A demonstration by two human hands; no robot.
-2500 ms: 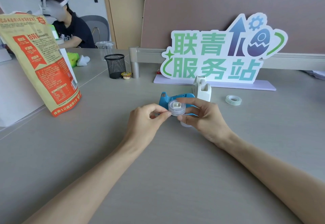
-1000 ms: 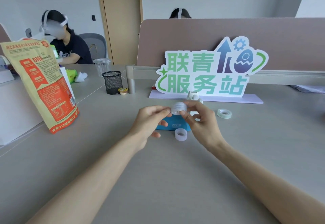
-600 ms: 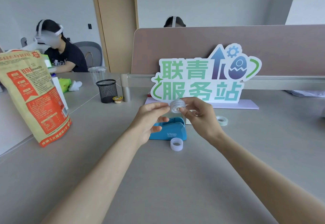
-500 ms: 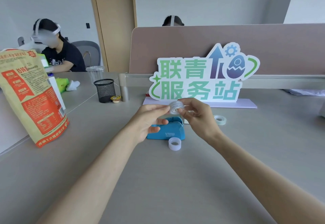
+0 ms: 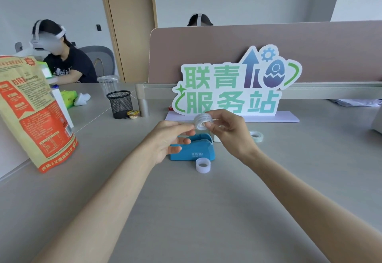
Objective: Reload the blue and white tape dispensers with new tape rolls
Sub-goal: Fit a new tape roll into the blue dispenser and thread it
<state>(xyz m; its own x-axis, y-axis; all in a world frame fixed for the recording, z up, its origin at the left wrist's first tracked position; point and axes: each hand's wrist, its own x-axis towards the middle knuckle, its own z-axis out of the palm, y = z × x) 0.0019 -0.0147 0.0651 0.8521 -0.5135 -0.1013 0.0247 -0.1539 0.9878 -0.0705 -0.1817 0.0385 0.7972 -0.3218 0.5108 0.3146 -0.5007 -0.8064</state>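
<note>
Nearest the camera, a small white tape ring (image 5: 203,165) is lying flat on the grey table (image 5: 206,211), just in front of the blue dispenser (image 5: 194,150). The blue dispenser is standing upright and showing the word "VIVID" in pale letters on its side.

Right above it, both hands are meeting in the air. The right hand (image 5: 229,133) is gripping a clear tape roll (image 5: 202,121) between thumb and fingers. The left hand (image 5: 167,138) is pinching at that roll's left edge with thumb and forefinger while its other fingers are curling loosely. Whether it is holding a loose end cannot be told.

A sliver of the white dispenser (image 5: 216,138) is peeking out just behind the blue dispenser, mostly hidden by the right hand. To the right of the blue dispenser, a second tape roll (image 5: 256,136) is lying flat.

Well to its left, a tall paper bag (image 5: 31,114) is leaning, with red panels and a "12" in the bottom line; the rest is too blurred to read.

Behind the blue dispenser, a cut-out sign (image 5: 231,89) is standing and reading "联青服务站" in green. Left of the sign, a black mesh cup (image 5: 119,104) is standing.
</note>
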